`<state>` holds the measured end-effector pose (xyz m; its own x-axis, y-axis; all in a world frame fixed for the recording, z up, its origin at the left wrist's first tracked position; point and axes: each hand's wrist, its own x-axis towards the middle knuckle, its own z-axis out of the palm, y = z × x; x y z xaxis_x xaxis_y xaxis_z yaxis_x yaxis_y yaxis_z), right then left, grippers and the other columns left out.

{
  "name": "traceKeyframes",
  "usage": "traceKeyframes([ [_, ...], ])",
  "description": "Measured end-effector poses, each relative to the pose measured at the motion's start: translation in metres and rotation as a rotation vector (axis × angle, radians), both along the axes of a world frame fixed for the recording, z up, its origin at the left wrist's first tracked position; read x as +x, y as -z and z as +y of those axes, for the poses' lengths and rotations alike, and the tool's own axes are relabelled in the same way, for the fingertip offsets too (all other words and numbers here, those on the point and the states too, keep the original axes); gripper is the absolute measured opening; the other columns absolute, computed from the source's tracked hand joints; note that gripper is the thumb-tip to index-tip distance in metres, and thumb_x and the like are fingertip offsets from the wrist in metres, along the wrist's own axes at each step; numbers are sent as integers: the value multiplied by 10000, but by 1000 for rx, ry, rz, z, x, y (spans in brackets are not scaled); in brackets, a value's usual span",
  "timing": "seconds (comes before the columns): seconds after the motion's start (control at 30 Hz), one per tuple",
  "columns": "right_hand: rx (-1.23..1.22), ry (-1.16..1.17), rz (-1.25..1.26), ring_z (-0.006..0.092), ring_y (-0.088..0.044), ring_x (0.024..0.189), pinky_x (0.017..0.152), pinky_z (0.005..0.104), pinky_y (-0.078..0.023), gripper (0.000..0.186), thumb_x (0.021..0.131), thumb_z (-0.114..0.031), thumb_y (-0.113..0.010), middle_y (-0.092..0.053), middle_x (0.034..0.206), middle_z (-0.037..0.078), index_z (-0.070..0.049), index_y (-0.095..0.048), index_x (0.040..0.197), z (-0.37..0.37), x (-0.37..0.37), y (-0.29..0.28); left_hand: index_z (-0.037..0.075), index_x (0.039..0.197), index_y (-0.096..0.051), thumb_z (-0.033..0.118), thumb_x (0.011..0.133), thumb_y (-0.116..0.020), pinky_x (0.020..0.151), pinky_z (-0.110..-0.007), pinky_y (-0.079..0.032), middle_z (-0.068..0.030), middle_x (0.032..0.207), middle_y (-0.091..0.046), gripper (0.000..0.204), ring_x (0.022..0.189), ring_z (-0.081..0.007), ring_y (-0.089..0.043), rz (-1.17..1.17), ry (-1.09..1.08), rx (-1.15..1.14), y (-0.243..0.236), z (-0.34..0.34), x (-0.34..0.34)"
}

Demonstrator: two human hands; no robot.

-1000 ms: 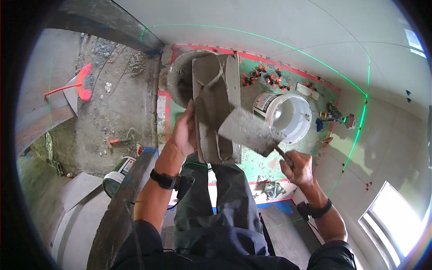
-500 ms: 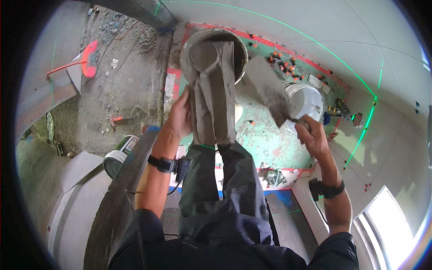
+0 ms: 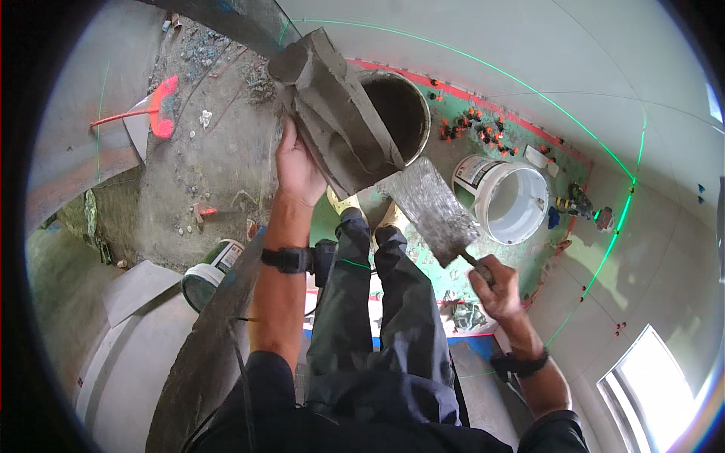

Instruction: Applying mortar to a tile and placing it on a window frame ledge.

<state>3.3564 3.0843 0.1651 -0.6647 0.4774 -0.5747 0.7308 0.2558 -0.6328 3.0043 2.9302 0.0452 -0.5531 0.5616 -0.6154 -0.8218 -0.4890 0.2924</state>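
Note:
My left hand (image 3: 298,167) supports the edge of a rectangular slab heaped with wet grey mortar (image 3: 332,113), its far end leaning left. What lies under the mortar is hidden, as are some of my fingers beneath it. In my right hand (image 3: 495,288) is a wide, square-ended trowel (image 3: 434,210), held by its handle. The blade is smeared with mortar, shines wet, and its far end is close to the slab's near right corner. Partly behind the slab stands a bucket (image 3: 411,106) with dark grey inside.
A white bucket (image 3: 517,202) stands at the right, beside a power tool (image 3: 581,204) by the wall. Several orange and black clips (image 3: 483,128) lie on the green floor. A dark green bucket (image 3: 204,283) and a red-orange tool (image 3: 162,107) are on the left. Green laser lines cross the walls.
The mortar-covered slab has swung left and tilted, uncovering more of the bucket behind it. My right hand and the trowel have moved down and left, and the blade looks shinier.

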Motion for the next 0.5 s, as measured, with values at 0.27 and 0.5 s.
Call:
traceKeyframes([
  [0.27,183,126,237,338,-604,540,533,393,-470,231,875,-224,-716,-586,622,158,-26,-598,870,-56,-54,60,112,1512,-405,478,1083,-353,1179,-502,-345,-112,1547,-444,567,1405,-314,-427,-87,-128,394,4,14,9],
  [0.5,230,25,198,354,-594,545,526,428,-463,188,840,-191,-715,-565,629,135,-50,-592,834,-51,-6,63,110,1525,-394,471,1086,-338,1205,-558,-276,-119,1593,-383,571,1442,-346,-382,-132,-100,548,-1,16,2],
])
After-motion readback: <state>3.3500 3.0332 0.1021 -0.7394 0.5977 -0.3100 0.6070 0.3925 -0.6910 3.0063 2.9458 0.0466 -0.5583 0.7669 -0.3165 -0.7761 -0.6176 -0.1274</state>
